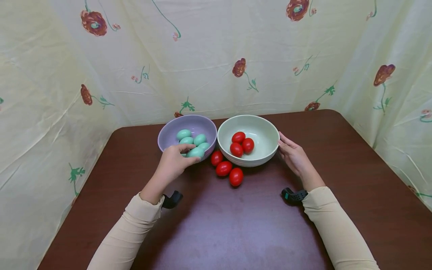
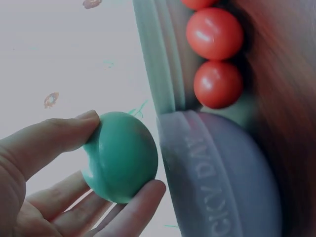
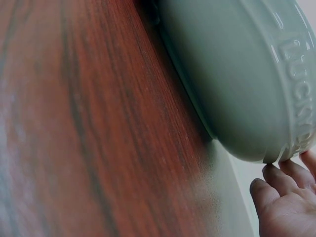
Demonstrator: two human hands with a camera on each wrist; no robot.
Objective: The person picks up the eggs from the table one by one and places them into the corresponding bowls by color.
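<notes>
My left hand (image 1: 173, 159) pinches a mint-green egg (image 2: 123, 157) between thumb and fingers, at the near rim of a purple bowl (image 1: 165, 131). Inside that bowl lie several more mint-green eggs (image 1: 183, 134). Touching it on the right is a pale green bowl (image 1: 266, 137) with three red eggs (image 1: 248, 145) inside. My right hand (image 1: 295, 157) rests its fingertips on this bowl's right side, its fingers fairly straight; in the right wrist view they touch the bowl just below the raised lettering. Three more red eggs (image 1: 224, 168) lie on the table in front of the bowls.
The dark brown wooden table (image 1: 236, 225) carries both bowls near its far edge. A flowered cloth (image 1: 209, 56) hangs behind the table and along its sides. Dark bands are on both wrists.
</notes>
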